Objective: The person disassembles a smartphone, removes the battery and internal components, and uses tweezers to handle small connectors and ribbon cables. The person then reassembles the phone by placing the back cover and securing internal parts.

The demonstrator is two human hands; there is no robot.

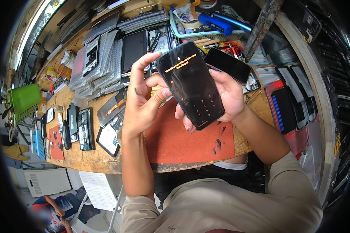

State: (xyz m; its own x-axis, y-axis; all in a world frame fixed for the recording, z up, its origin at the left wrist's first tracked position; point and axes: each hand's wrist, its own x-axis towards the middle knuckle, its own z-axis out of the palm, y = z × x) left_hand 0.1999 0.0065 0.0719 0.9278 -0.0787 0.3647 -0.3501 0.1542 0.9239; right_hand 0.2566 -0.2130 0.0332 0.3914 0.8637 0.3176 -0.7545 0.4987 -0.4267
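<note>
A black smartphone (193, 87) is held up, tilted, above the red-orange work mat (190, 143). Its dark screen is lit with a few lines of orange text and a number keypad. My right hand (231, 97) grips it from behind, palm along the right edge, fingertips showing past the lower left edge. At the upper left edge is my left hand (142, 99), index finger by the top corner and thumb against the side. The back of the phone is hidden. Just behind my right hand lies another dark phone (227, 65).
Stacked bubble-wrapped parts (101, 73) and a phone screen (134, 51) fill the back left. A teal basket (202, 35) with tape and tools stands behind. Opened phones (86, 128) lie left on the wooden bench (105, 167). Another person (58, 209) sits at lower left.
</note>
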